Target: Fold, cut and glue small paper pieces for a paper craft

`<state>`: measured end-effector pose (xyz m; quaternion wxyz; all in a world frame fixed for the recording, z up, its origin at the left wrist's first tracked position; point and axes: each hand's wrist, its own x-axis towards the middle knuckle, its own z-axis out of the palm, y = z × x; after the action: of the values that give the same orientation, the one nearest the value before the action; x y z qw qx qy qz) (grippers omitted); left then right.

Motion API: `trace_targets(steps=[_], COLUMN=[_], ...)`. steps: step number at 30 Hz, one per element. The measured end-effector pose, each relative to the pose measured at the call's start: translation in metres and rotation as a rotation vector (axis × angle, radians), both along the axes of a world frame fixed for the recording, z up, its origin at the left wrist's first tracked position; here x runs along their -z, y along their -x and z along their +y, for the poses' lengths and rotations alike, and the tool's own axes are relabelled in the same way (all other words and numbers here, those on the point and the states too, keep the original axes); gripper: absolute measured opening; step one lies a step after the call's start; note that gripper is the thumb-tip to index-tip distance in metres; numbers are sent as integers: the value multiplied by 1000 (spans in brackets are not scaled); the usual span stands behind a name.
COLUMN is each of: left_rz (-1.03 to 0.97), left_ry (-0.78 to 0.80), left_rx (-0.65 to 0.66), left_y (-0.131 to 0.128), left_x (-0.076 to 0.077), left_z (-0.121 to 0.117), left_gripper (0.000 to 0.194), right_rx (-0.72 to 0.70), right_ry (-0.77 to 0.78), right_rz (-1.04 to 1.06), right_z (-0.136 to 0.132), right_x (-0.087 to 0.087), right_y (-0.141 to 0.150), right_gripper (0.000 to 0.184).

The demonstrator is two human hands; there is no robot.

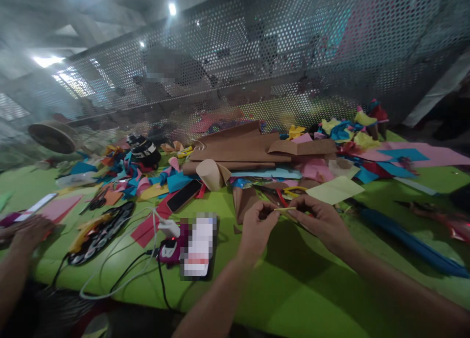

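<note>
Above the green tabletop [290, 299], my left hand [255, 232] and my right hand [325, 223] pinch the two ends of a narrow pale yellow paper strip [285, 210]. The strip looks folded or rolled and lies level between my fingertips. Just behind my hands are tools with red handles [282, 198] and yellow handles [293, 191], partly hidden. A pale yellow paper sheet [336, 190] lies beyond my right hand. Brown paper pieces [245, 203] rest beyond my left hand.
A lit phone [200, 250] lies beside a purple power block [174, 252] with cables. A black phone [184, 196] is behind. Brown paper [238, 147] and coloured scraps line the back. A long blue object [411, 237] lies right; another person's hand [31, 230] is left.
</note>
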<state>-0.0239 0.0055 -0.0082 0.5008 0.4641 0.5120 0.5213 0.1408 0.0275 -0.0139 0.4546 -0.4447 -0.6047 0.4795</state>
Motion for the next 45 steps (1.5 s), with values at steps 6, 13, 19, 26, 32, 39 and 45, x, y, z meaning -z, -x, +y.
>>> trace_targets(steps=[6, 13, 19, 26, 32, 39, 45], left_rz=[-27, -32, -59, -24, 8, 29, 19], left_ry=[19, 10, 38, 24, 11, 6, -17], left_rx=[-36, -36, -34, 2, -1, 2, -37], left_y=[0, 2, 2, -1, 0, 0, 0], left_x=[0, -2, -2, 0, -1, -2, -1], left_z=[2, 1, 0, 2, 2, 2, 2], left_gripper=[13, 12, 15, 18, 16, 15, 15], right_rx=[-1, 0, -7, -15, -27, -1, -14], right_ry=[21, 41, 50, 46, 4, -39, -17], right_rz=[22, 26, 17, 13, 2, -28, -38], right_z=[1, 2, 2, 0, 0, -1, -1], right_x=[6, 8, 8, 6, 1, -2, -3], right_y=[-2, -2, -3, -3, 0, 2, 4], right_gripper=[27, 31, 30, 33, 34, 32, 38])
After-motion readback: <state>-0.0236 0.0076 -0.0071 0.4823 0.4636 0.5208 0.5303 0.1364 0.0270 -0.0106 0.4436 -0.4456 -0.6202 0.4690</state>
